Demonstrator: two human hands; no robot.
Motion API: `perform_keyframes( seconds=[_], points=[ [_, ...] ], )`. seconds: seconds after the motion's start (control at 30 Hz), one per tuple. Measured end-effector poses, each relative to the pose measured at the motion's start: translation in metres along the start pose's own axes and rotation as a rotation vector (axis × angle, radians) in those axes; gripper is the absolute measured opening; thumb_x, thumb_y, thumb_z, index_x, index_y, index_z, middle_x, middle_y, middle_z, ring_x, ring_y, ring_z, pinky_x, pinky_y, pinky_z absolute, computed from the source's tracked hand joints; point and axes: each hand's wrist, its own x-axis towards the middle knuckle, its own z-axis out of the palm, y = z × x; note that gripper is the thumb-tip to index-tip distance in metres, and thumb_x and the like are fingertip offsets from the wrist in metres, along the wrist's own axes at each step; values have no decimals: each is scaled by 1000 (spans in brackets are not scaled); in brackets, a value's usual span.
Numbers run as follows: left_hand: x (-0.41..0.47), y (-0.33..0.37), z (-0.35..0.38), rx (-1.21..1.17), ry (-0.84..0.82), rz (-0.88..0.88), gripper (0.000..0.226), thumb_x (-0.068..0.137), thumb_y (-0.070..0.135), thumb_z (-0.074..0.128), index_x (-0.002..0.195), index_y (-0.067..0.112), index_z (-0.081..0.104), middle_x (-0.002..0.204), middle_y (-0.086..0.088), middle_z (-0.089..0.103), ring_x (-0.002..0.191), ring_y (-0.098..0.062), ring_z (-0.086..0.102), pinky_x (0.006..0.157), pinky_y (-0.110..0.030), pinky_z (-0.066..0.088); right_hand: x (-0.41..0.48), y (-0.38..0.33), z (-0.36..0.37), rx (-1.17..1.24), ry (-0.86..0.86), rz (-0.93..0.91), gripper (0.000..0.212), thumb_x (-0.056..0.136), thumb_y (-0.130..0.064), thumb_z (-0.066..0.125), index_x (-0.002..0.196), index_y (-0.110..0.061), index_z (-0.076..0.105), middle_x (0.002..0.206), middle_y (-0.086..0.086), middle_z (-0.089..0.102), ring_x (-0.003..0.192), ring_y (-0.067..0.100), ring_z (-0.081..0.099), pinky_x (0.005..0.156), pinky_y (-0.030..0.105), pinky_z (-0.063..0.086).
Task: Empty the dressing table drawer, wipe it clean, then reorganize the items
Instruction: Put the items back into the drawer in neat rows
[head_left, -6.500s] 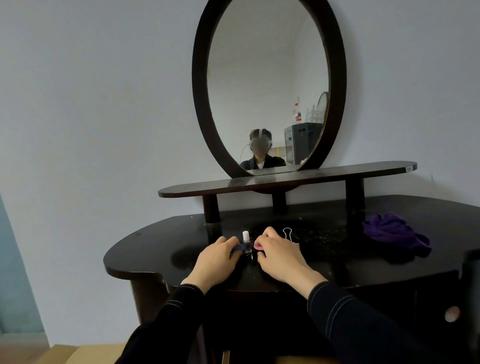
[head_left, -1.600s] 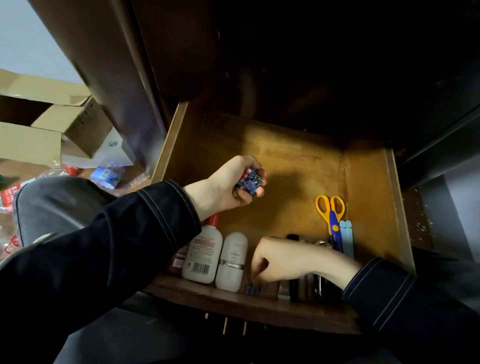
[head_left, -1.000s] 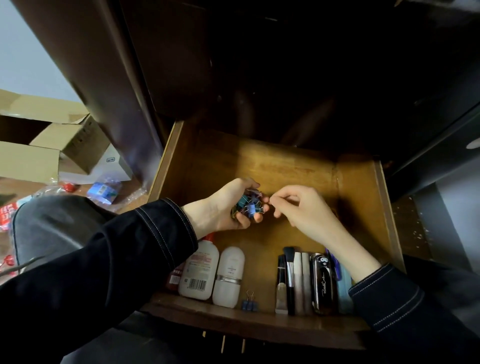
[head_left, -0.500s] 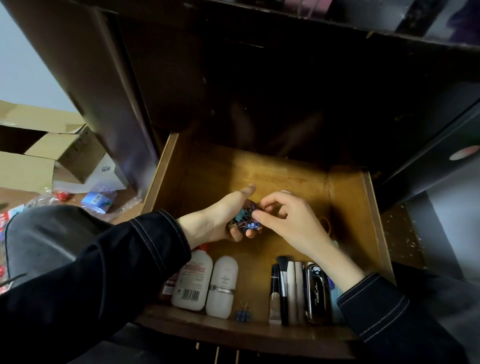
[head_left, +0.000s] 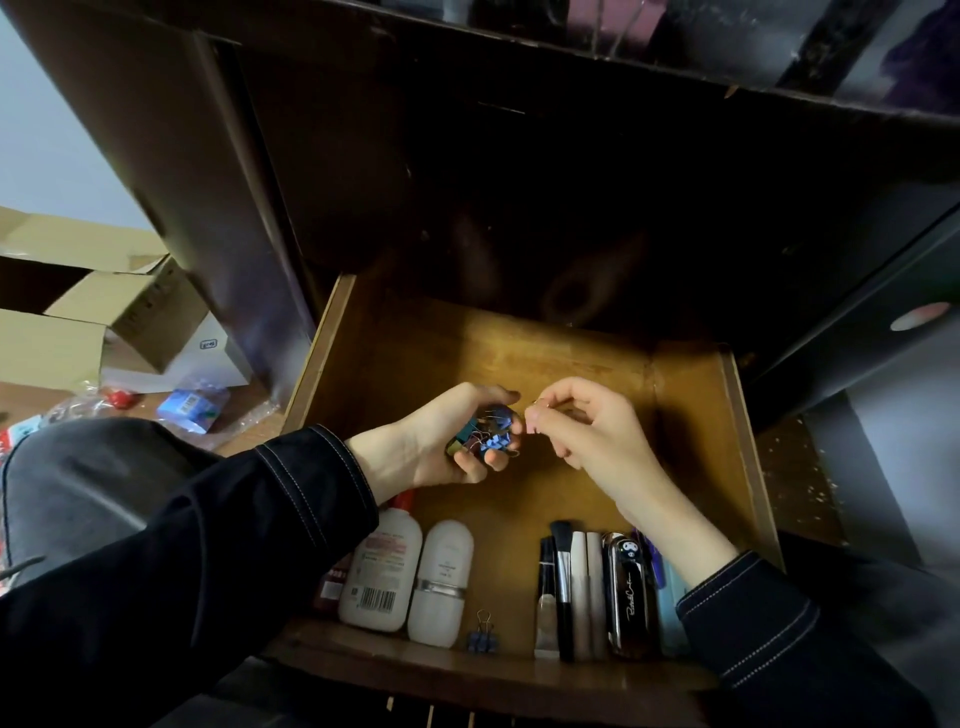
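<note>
Wood drawer (head_left: 322, 358) is pulled open with its back half bare. Items are lined along the front edge:
- White bottle with barcode (head_left: 382, 571) and white roll-on (head_left: 441, 582) toward the front-left corner.
- Lone blue clip (head_left: 483, 636) just beside them.
- Brush (head_left: 562, 566), tubes and black case (head_left: 631, 592) toward the front-right corner.

Looks like the reorganize stage.

Left hand (head_left: 426, 447) is cupped round a bunch of binder clips (head_left: 485, 439), held in the air roughly over mid-drawer. Right hand (head_left: 587, 431) pinches, thumb to forefinger, what looks like a wire handle at the bunch's right edge. Can't tell if that clip is free or hooked into the rest.

Risks:
- Handles look tangled. Pull one out sideways and it drags its neighbours; the cupped grip looks loose, so several could spill.
- Best case, a spill lands in the drawer. A bounce over the left wall puts clips on the floor among the cardboard boxes (head_left: 104, 312) and litter, where they're easy to lose.
- Clips could also skid to the dark back edge under the carcass, which is awkward to reach.
- Falling clips may hit the roll-on or bottle. Both lie on their sides and could roll out of the row.
- A sprung jaw could nip a fingertip if a handle flips.

Probably safer to lower both hands to the drawer floor before separating anything.
</note>
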Motion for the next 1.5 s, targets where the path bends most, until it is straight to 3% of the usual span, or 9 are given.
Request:
perform_keyframes(
  seconds=[0.1,0.27,0.5,0.63,0.77,0.87,1.13,1.33,1.5],
  points=[
    [0,1,-1,-23,9,41,26,95,25,56,77,9,65,75,-5,55,49,-11,44,33,-13,25,2,0,-6,99,93,81,6,89,-22,75,89,-17,76,67,-9,65,61,4,54,50,18,43],
    [-2,2,1,8,-11,61,16,95,20,58,96,5,64,77,-5,57,50,-10,45,32,-12,27,3,4,-12,154,112,204,11,89,-28,76,97,-21,79,64,-6,58,59,6,50,52,16,43],
    [2,0,-4,0,168,100,15,95,16,54,94,4,61,74,-7,57,51,-12,47,33,-14,25,4,2,-20,-21,70,107,9,91,-21,73,86,-27,79,63,-12,67,55,-2,55,51,16,44],
    [2,2,-9,-78,174,119,13,95,15,51,91,5,59,71,-5,57,53,-13,48,33,-15,26,-5,12,-19,-392,-191,65,14,88,-22,73,75,-28,76,72,-20,71,63,-9,61,57,10,42],
    [3,3,-8,-71,159,103,15,94,15,51,87,6,60,68,-4,58,51,-13,48,32,-15,27,-18,23,1,-681,-530,68,10,84,-32,73,75,-28,75,79,-21,68,65,-4,59,56,20,45],
    [3,2,-8,-66,165,101,14,94,16,52,88,6,60,69,-4,59,51,-13,49,33,-15,28,-22,25,12,-791,-668,44,11,84,-34,71,77,-27,74,83,-22,69,80,-5,61,70,28,55],
    [3,2,-7,-59,161,97,13,94,17,53,92,6,60,72,-5,59,53,-13,49,32,-16,28,-28,29,25,-970,-771,1,11,85,-32,67,77,-26,72,74,-18,67,78,-2,60,67,29,54],
    [2,3,-6,-44,178,94,13,94,17,53,91,6,60,73,-5,59,52,-13,49,33,-15,27,-29,28,28,-1024,-814,31,9,85,-32,69,80,-24,72,70,-15,66,77,6,62,77,34,55],
    [2,2,-7,-48,185,100,13,94,17,53,94,6,61,72,-4,60,54,-13,50,35,-14,27,-31,29,29,-1055,-866,40,16,81,-24,66,65,-26,65,71,-12,68,72,7,61,66,29,50]
  ],
)
